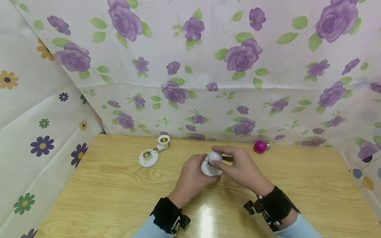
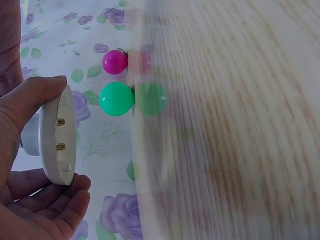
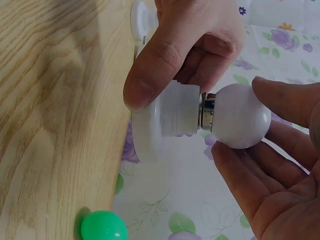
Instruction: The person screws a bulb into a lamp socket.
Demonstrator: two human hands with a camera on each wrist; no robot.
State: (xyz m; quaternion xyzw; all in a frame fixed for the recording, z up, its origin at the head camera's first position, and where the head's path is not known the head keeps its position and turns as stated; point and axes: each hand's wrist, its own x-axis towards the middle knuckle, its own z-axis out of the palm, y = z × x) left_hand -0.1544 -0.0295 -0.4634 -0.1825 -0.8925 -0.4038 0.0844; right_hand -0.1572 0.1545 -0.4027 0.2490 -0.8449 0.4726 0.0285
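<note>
In the head view my left hand (image 1: 192, 171) grips a round white lamp socket (image 1: 209, 171) by its base, thumb on one side and fingers on the other. The underside of the base, with two brass screws, shows in the left wrist view. My right hand (image 1: 241, 168) pinches a white light bulb (image 3: 241, 117) by its globe between thumb and fingers. The bulb's metal cap stands at the socket's mouth, and part of the metal still shows. From the left wrist view the socket is held up off the wooden table.
Left of my hands lie another round white socket (image 1: 148, 163) and a smaller angled socket (image 1: 163, 142) beside it. A magenta bulb (image 1: 260, 146) lies at the table's back right. A green bulb (image 2: 116, 98), mostly hidden behind my right hand in the head view, lies near it.
</note>
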